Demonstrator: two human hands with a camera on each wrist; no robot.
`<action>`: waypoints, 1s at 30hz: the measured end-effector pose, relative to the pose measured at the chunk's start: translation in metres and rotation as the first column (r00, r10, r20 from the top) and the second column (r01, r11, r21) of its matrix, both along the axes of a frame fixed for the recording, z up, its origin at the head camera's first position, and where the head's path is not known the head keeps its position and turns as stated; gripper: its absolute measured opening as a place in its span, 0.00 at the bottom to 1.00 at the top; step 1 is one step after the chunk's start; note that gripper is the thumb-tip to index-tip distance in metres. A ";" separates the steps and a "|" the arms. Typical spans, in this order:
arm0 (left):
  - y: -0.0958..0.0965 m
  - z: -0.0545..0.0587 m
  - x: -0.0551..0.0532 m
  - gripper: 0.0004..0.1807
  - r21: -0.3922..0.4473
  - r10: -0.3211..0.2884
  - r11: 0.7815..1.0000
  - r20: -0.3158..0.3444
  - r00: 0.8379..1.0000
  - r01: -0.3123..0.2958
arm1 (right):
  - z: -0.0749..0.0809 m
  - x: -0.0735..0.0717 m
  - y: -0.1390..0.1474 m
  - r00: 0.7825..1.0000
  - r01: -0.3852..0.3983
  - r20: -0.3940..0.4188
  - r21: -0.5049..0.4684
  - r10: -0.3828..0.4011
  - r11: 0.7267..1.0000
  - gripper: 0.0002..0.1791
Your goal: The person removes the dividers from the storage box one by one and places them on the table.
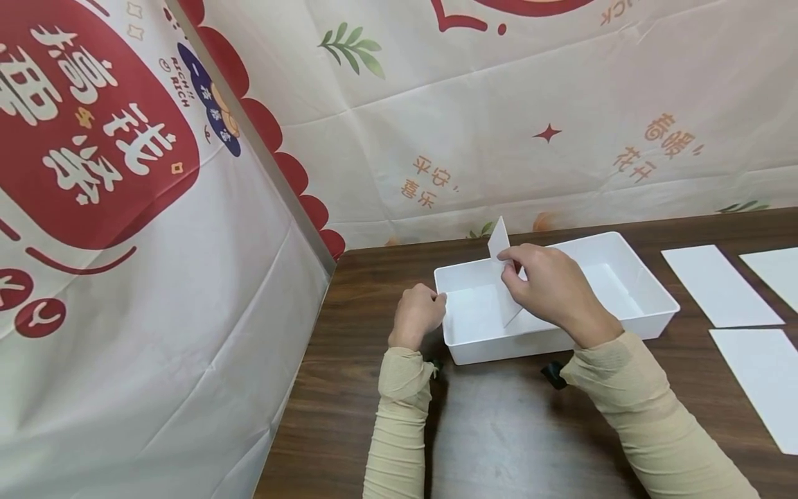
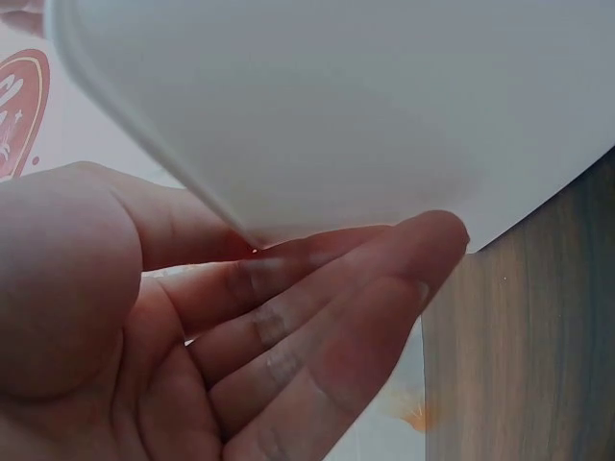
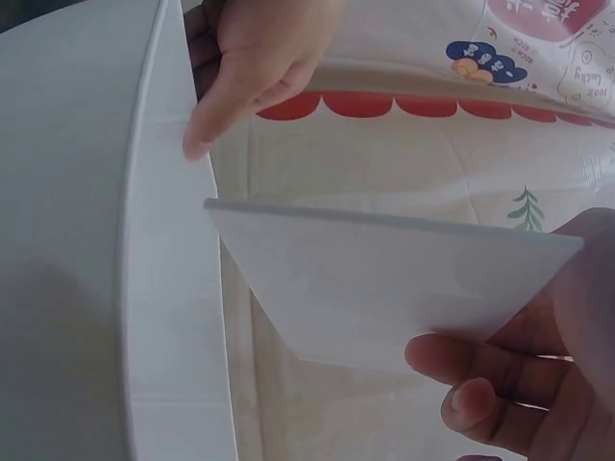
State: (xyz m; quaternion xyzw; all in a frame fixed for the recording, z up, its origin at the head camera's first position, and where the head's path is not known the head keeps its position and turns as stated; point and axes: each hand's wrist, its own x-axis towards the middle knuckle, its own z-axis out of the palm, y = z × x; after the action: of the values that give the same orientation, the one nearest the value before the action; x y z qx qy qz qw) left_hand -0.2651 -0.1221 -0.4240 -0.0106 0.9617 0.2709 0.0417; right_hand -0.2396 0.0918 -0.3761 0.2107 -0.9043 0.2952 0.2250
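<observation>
A shallow white rectangular tray [image 1: 499, 348] stands on the table, slightly angled. My left hand [image 1: 418, 315] grips its left end, thumb at the rim; the left wrist view shows the fingers against the outside of the tray [image 2: 288, 106]. Above the tray, my right hand [image 1: 555, 284] pinches a thin white panel [image 1: 499, 239] between thumb and fingers. The panel is upright and crosswise, its lower part inside the tray. In the right wrist view the panel [image 3: 375, 288] is held along one edge, beside the tray's wall [image 3: 173, 288].
Several white panels lie flat on the brown wooden table [image 1: 349, 346] at the right, among them a far panel [image 1: 723, 285] and a nearer panel [image 1: 760, 381]. A printed cloth [image 1: 386, 138] hangs behind the table and along its left side.
</observation>
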 end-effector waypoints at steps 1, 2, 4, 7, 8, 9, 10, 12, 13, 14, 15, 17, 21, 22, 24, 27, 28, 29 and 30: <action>0.000 0.000 0.000 0.28 0.000 -0.002 1.000 0.000 1.000 0.002 | 0.001 0.000 0.002 1.000 0.006 0.001 0.006 -0.006 1.000 0.14; 0.000 0.000 0.000 0.28 0.001 -0.004 1.000 0.001 1.000 0.004 | 0.002 0.001 0.005 1.000 0.013 -0.001 0.011 -0.013 1.000 0.14; 0.000 0.000 0.000 0.29 0.001 -0.007 1.000 0.002 1.000 0.007 | 0.003 0.002 0.008 1.000 0.021 -0.001 0.022 -0.021 1.000 0.14; 0.000 0.000 0.000 0.29 -0.001 -0.010 1.000 0.006 1.000 0.010 | 0.005 0.004 0.014 0.999 0.032 -0.004 0.033 -0.032 0.999 0.13; 0.000 0.000 0.000 0.29 -0.002 -0.012 1.000 0.008 1.000 0.012 | 0.005 0.004 0.016 0.999 0.034 -0.005 0.036 -0.034 0.999 0.13; 0.000 0.000 0.000 0.29 -0.004 -0.012 1.000 0.010 1.000 0.012 | 0.006 0.005 0.018 0.999 0.037 -0.009 0.038 -0.037 0.999 0.13; 0.001 0.001 0.000 0.29 -0.005 -0.012 1.000 0.012 1.000 0.012 | 0.006 0.005 0.019 0.999 0.042 -0.013 0.041 -0.041 0.998 0.13; 0.001 0.001 0.000 0.28 -0.003 -0.011 1.000 0.016 1.000 0.011 | 0.007 0.006 0.023 0.999 0.049 -0.022 0.045 -0.048 0.998 0.13; 0.001 0.001 -0.001 0.28 -0.003 -0.010 1.000 0.017 1.000 0.010 | 0.008 0.007 0.024 0.998 0.051 -0.025 0.047 -0.050 0.998 0.13; 0.001 0.001 0.000 0.28 -0.004 -0.008 1.000 0.014 1.000 0.008 | 0.009 0.007 0.026 0.998 0.053 -0.026 0.050 -0.052 0.997 0.13; 0.001 0.002 0.000 0.28 -0.005 -0.007 1.000 0.011 1.000 0.007 | 0.010 0.008 0.028 0.998 0.056 -0.031 0.053 -0.054 0.997 0.13; 0.001 0.002 0.000 0.27 -0.010 -0.004 1.000 0.005 1.000 0.004 | 0.011 0.009 0.032 0.998 0.059 -0.033 0.059 -0.058 0.997 0.13; 0.002 0.001 0.000 0.27 -0.007 -0.001 1.000 0.011 1.000 0.001 | 0.014 0.011 0.040 0.997 0.072 -0.042 0.077 -0.069 0.994 0.13; 0.002 0.001 0.001 0.27 -0.004 -0.001 1.000 0.014 1.000 0.001 | 0.015 0.012 0.042 0.996 0.077 -0.041 0.082 -0.073 0.994 0.13; 0.002 0.001 0.001 0.28 0.001 0.003 1.000 0.020 1.000 -0.003 | 0.017 0.013 0.047 0.996 0.084 -0.036 0.093 -0.081 0.992 0.13; 0.002 0.000 0.001 0.28 0.000 0.001 1.000 0.023 1.000 -0.001 | 0.019 0.015 0.054 0.995 0.096 -0.020 0.107 -0.095 0.990 0.13; 0.002 0.000 0.001 0.28 -0.001 0.002 1.000 0.021 1.000 -0.002 | 0.020 0.016 0.056 0.995 0.101 -0.015 0.112 -0.100 0.989 0.13; 0.002 0.000 0.001 0.28 -0.001 0.002 1.000 0.019 1.000 -0.002 | 0.021 0.017 0.058 0.994 0.105 -0.014 0.117 -0.104 0.988 0.13; 0.001 0.000 0.001 0.28 0.001 0.002 1.000 0.018 1.000 -0.002 | 0.022 0.017 0.060 0.994 0.108 -0.014 0.123 -0.107 0.987 0.13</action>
State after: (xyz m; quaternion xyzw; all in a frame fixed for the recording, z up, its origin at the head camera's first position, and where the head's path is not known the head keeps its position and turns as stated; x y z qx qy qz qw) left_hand -0.2642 -0.1207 -0.4238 -0.0139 0.9610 0.2715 0.0500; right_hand -0.2221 0.1514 -0.3543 0.1765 -0.9300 0.2255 0.2306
